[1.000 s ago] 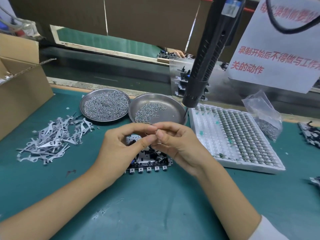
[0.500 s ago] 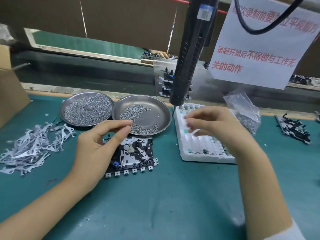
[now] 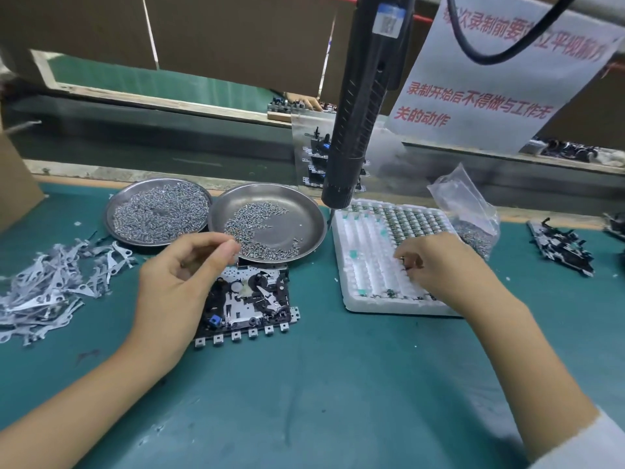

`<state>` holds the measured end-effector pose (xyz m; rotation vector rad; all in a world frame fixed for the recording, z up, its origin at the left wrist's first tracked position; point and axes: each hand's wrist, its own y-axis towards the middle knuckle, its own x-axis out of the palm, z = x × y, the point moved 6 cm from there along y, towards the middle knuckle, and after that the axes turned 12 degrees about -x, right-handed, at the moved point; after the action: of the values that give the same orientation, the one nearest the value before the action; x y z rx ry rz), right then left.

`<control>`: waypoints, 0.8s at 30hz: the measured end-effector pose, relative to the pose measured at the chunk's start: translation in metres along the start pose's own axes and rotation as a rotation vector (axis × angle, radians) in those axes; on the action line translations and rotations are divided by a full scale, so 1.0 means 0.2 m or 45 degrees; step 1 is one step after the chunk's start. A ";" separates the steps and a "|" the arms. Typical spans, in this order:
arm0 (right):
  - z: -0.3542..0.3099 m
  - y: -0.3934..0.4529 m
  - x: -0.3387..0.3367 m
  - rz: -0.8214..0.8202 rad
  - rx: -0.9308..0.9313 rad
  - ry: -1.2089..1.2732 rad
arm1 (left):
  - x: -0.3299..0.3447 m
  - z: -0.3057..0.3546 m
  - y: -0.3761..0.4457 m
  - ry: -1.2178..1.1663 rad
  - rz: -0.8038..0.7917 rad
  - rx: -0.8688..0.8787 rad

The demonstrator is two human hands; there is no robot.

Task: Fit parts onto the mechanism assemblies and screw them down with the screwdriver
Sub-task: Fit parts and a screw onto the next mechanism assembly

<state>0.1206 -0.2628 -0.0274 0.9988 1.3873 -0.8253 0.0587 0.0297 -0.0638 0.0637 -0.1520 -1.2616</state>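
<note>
the mechanism assembly [image 3: 252,299] lies flat on the green mat [image 3: 338,384], a dark, square plate crowded with stamped metal levers, a blue plastic block at its near left corner and a row of small square tabs along its near edge. the left hand [image 3: 179,282] hovers over its left side with thumb and forefinger pinched together at the tips; whatever sits between them is too small and blurred to name. just behind the assembly stand two round, shiny steel dishes, the right dish [image 3: 304,211] thinly scattered with tiny screws, the left dish [image 3: 115,214] heaped with them. right of the assembly is a white foam tray [image 3: 365,238] with a grid of pockets, the far rows filled with small dark parts. the right hand [image 3: 443,265] rests on the tray, fingers curled down into the pockets; i cannot tell whether it grips a part. the black ribbed screwdriver [image 3: 358,113] hangs above the tray's far left corner. a pile of thin grey metal stampings [image 3: 50,286] lies at far left, and a clear bag [image 3: 470,211] of screws beside the tray.
</note>
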 end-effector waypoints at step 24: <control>-0.60 0.07 0.21 0.297 -0.088 1.911 | 0.05 -0.01 -0.05 0.128 -0.143 -0.020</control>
<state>0.0885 -0.1437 -0.0598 1.7917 2.3865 0.3457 0.0529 0.0172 -0.0656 0.1233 -0.0525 -1.3684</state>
